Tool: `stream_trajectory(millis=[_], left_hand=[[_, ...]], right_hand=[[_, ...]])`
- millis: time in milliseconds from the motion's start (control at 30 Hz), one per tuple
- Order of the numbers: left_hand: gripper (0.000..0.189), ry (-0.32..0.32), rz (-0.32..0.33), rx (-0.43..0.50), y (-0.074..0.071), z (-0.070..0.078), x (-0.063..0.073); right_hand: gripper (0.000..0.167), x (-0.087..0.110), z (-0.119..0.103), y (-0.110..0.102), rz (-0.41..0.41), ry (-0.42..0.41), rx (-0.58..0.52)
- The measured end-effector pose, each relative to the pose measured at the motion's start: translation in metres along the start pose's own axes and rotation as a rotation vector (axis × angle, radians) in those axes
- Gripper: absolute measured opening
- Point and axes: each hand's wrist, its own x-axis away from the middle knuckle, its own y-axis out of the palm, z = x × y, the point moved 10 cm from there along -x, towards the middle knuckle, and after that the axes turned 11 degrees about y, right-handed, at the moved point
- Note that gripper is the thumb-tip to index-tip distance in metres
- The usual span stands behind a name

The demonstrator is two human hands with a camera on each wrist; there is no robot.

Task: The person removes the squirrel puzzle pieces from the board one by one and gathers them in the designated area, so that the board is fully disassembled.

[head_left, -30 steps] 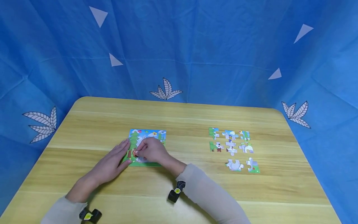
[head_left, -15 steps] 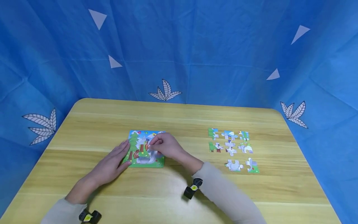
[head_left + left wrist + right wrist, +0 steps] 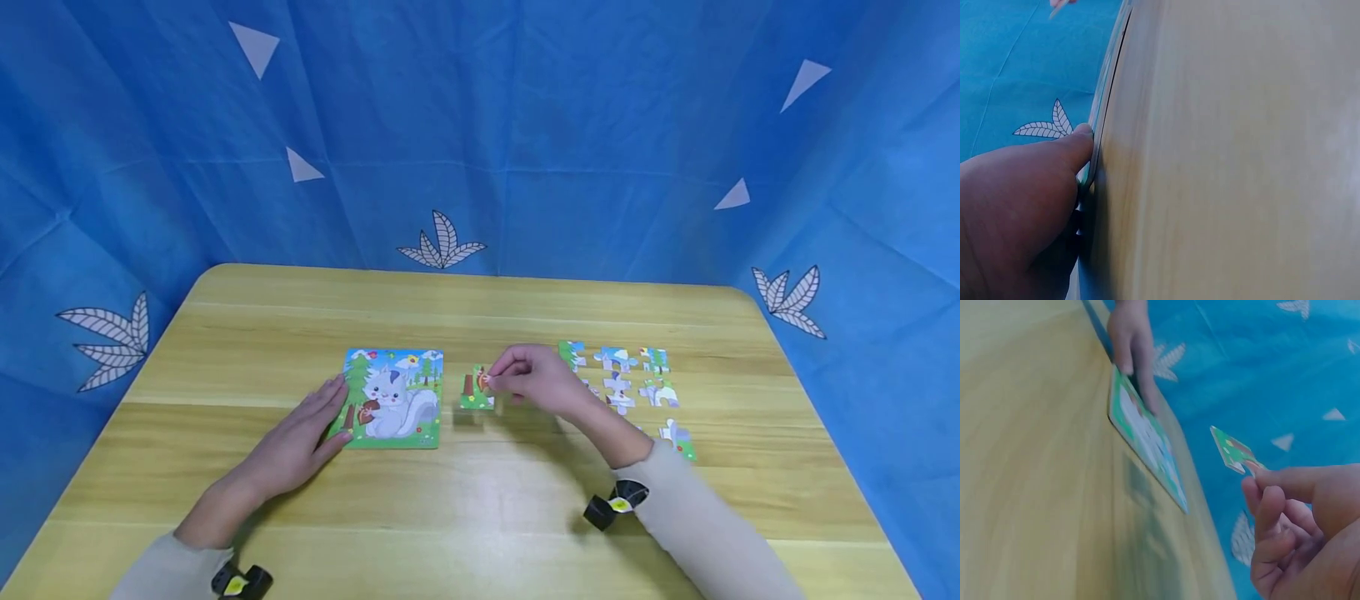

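In the head view my right hand pinches a green puzzle piece with a brown trunk and part of an acorn, held above the table. The right wrist view shows the same piece at the tips of thumb and forefinger. A puzzle board with a white squirrel picture lies flat to its left. My left hand rests along the board's left edge, fingers extended and thumb at the lower left corner. In the left wrist view that thumb touches the board's edge.
Several loose puzzle pieces lie spread on the right of the wooden table; my right hand and forearm cover some of them. A blue cloth with leaf prints hangs behind the table.
My right hand has moved from over the board to the right, carrying the puzzle piece off it. The squirrel picture is now uncovered. My left hand has stayed in place.
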Motion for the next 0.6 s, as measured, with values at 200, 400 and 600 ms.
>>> stream_trajectory(millis=[200,400,600], left_hand=[[0.07,-0.008,-0.017,0.004,0.002,-0.004,-0.002],[0.069,-0.004,-0.013,-0.002,0.001,-0.002,-0.003],[0.069,-0.002,-0.002,-0.007,0.0,0.0,-0.001]], right_hand=[[0.011,0.02,0.027,-0.038,0.029,0.044,0.035],[0.014,0.041,0.049,-0.061,0.031,0.056,0.08],[0.01,0.055,0.07,-0.072,0.011,0.068,0.143]])
